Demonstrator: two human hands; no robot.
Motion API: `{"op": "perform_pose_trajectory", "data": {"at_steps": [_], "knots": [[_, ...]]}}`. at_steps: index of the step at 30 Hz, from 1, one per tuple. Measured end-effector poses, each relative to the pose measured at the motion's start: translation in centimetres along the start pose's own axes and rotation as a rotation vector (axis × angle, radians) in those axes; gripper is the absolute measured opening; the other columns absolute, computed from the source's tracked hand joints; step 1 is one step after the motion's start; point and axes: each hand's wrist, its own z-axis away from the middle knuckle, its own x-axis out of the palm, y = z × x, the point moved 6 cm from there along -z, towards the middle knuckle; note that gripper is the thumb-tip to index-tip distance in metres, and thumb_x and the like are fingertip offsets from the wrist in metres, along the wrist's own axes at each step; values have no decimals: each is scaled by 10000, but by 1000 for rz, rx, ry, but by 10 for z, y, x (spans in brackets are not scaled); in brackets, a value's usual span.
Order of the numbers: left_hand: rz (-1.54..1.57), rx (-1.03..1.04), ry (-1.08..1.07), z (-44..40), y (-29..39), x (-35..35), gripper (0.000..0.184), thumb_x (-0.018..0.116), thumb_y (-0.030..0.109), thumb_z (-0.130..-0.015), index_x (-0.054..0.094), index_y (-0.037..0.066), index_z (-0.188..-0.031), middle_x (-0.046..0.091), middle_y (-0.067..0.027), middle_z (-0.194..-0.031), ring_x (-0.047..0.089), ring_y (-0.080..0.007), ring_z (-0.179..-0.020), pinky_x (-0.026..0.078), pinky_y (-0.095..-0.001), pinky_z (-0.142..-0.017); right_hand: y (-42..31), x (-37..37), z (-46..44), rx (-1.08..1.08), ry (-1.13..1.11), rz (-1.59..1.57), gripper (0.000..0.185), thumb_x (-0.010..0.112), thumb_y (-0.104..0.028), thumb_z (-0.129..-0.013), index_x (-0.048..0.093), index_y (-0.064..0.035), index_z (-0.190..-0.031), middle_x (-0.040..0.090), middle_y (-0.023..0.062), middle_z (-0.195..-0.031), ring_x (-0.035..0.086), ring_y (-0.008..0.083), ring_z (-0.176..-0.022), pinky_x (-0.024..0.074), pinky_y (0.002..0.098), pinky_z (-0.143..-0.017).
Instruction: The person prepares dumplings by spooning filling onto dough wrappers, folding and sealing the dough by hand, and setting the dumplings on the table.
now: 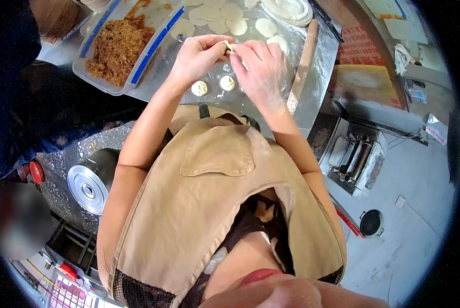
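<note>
My left hand (pixel 201 56) and my right hand (pixel 260 66) meet above the metal worktop (pixel 155 87). Between their fingertips is a small dough bun (pixel 228 47), pinched at its edge by both hands and mostly covered by the fingers. Two pleated buns sit below the hands on the worktop: one bun (pixel 199 88) nearer my left wrist, the other bun (pixel 227 82) nearer my right palm. Beyond the fingers lie several round dough wrappers (pixel 236 26), some overlapping. Brown minced filling (pixel 119 51) fills part of a clear tub (pixel 104 88) to the left.
A rolling pin (pixel 304 66) lies to the right of my right hand, with a coil of dough (pixel 290 11) beyond. Flour dusts the worktop. A roller machine (pixel 357 156) stands at lower right, near a dark pan (pixel 371 223). At left is a lidded pot (pixel 89 188).
</note>
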Motion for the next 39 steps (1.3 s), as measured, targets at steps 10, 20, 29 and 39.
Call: {"op": "perform_pose_trajectory", "data": {"at_steps": [10, 20, 29, 39], "knots": [[-356, 32, -143, -4, 14, 3, 288, 541, 113, -861, 627, -45, -1086, 670, -96, -889, 620, -114, -800, 496, -238, -746, -1, 3, -4, -79, -124, 64, 95, 685, -170, -674, 621, -142, -738, 546, -35, -783, 483, 181, -781, 372, 338, -698], [597, -187, 34, 5, -27, 21, 559, 278, 482, -967, 588, 33, -1088, 637, -101, -1008, 603, -186, -924, 490, -315, -777, -6, 14, 6, 80, 52, -156, 72, 684, -182, -702, 652, -130, -742, 577, -7, -726, 505, 218, -721, 401, 354, -661], [489, -262, 121, -2, -43, 16, 433, 365, 421, -946, 608, 80, -839, 552, 13, -654, 428, -62, -473, 273, -198, -403, -11, 9, 0, 23, -120, -36, 94, 679, -154, -666, 659, -129, -755, 566, -11, -791, 491, 206, -765, 387, 349, -687], [519, -168, 126, 3, -25, 10, 593, 261, 563, -938, 604, 81, -895, 637, -56, -839, 622, -137, -788, 504, -287, -636, -19, 4, -10, 11, -8, -39, 50, 666, -132, -690, 627, -106, -673, 568, 10, -704, 525, 221, -681, 412, 347, -616]]}}
